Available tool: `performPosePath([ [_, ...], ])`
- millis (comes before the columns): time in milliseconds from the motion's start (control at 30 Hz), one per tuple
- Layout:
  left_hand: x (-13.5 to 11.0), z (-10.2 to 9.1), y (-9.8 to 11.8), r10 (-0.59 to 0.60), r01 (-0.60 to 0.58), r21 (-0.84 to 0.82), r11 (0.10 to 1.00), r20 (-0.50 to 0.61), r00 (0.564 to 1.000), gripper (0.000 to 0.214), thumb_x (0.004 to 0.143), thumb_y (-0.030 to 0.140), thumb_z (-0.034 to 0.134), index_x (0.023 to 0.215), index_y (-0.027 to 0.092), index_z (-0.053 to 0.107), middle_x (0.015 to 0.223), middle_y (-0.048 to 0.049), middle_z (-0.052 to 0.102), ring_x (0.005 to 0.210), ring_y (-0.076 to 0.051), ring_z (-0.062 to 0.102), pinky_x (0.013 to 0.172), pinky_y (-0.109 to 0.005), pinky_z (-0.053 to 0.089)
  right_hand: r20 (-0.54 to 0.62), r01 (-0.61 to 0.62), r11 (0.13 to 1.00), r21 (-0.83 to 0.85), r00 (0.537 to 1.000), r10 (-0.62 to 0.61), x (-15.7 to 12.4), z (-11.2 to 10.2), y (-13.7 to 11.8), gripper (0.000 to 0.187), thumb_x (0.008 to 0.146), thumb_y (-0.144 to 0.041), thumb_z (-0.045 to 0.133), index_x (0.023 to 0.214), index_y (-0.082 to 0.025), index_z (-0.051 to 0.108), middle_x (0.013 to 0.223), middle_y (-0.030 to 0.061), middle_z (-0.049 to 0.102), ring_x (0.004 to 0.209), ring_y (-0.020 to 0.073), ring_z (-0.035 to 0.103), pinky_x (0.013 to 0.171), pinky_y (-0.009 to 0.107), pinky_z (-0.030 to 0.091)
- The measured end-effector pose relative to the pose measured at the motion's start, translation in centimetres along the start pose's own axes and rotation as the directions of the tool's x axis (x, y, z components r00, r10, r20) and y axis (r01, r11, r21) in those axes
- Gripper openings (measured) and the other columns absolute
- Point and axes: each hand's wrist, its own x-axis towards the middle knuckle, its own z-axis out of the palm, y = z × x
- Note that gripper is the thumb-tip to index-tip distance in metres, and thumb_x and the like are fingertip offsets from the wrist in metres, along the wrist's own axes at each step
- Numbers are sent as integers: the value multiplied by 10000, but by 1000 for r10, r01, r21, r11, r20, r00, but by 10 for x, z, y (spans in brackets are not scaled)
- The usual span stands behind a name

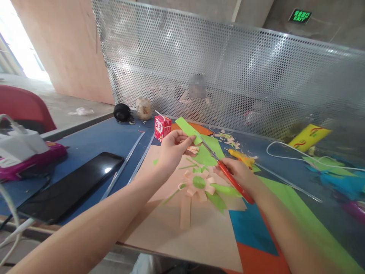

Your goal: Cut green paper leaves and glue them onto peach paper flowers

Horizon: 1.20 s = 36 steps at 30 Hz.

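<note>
My left hand (172, 146) pinches a light green paper strip (186, 128) and holds it up above the table. My right hand (238, 172) grips red-handled scissors (228, 175); their blades (207, 146) reach up-left to the strip's lower edge. Below the hands, a paper flower (198, 184) with peach petals, a green centre and a peach stem lies on a peach sheet (199, 236). Green leaf pieces (219, 198) sit beside the flower.
A black phone (71, 186) lies at left, a red drink carton (162, 127) behind my left hand. Blue, orange and green sheets (285, 198) spread to the right, with paper scraps (228, 139), a yellow glue tube (241, 156) and a white cable (299, 156). A perforated metal screen (228, 76) backs the table.
</note>
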Motion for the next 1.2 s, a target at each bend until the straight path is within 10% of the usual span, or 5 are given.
performPosePath([
  [1200, 0, 1, 4, -72, 74, -41, 996, 53, 996, 192, 698, 306, 599, 679, 155, 482, 590, -9, 607, 569, -143, 628, 442, -217, 502, -21, 22, 999, -24, 1000, -23, 0, 0, -2, 343, 735, -476, 469, 549, -193, 410, 496, -29, 410, 478, 113, 397, 445, 226, 285],
])
